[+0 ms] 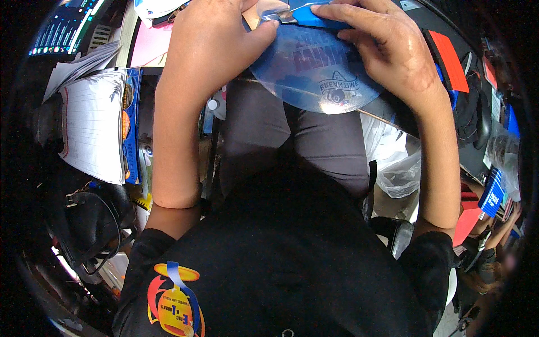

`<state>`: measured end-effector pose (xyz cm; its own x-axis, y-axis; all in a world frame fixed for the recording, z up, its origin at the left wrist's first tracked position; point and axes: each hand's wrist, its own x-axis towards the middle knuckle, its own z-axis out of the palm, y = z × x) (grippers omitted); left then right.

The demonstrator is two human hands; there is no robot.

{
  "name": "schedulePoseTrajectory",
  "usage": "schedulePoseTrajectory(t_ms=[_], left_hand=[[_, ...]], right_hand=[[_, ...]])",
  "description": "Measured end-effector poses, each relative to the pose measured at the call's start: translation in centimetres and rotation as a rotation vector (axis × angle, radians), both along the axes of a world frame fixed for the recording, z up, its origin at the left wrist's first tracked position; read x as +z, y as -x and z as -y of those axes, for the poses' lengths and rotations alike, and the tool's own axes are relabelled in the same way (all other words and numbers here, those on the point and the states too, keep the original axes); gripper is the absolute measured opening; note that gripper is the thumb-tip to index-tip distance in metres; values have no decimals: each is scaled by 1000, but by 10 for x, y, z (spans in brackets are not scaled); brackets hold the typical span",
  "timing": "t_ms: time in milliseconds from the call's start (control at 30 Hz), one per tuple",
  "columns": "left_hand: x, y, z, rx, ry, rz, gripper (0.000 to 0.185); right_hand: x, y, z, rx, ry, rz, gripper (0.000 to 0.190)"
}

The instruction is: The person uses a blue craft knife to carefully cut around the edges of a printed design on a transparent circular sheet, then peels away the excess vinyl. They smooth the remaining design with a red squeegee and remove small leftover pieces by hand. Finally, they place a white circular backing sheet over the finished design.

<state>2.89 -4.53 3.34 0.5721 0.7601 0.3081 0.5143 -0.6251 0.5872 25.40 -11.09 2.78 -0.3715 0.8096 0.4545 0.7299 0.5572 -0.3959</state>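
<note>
A clear, rounded plastic sheet or plate (311, 76) with printed lettering and a drawn emblem lies before me, its curved edge reaching over my lap. At its upper left, my left hand (223, 38) pinches a crinkled piece of clear film (273, 10) between thumb and fingers; the fingertips are partly cut off by the frame's top. My right hand (383, 46) rests its fingertips on a flat blue piece (320, 19) at the sheet's top. Whether that piece lies over or under the sheet is unclear.
Left are a stack of ruled paper (94, 126), loose sheets (80, 67), pink paper (151, 44) and a screen (63, 25). A red and black block (448, 61) lies right, with a clear plastic bag (398, 177) below the table edge. Another person (490, 257) is at far lower right.
</note>
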Motion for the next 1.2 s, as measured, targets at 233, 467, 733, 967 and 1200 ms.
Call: schedulePoseTrajectory(t_ms=[233, 467, 733, 967, 1200], left_hand=[[11, -4, 5, 36, 25, -55, 55], [27, -11, 23, 79, -1, -131, 60], [9, -7, 6, 60, -36, -88, 64], [-2, -6, 3, 58, -134, -84, 62], [8, -9, 11, 63, -218, -125, 66]], right_hand=[[-7, -5, -3, 12, 38, -20, 34], [-7, -4, -3, 5, 19, 5, 35], [-7, -4, -3, 1, -20, 13, 34], [-9, -1, -4, 8, -133, 66, 36], [-10, 9, 7, -73, -187, 75, 37]])
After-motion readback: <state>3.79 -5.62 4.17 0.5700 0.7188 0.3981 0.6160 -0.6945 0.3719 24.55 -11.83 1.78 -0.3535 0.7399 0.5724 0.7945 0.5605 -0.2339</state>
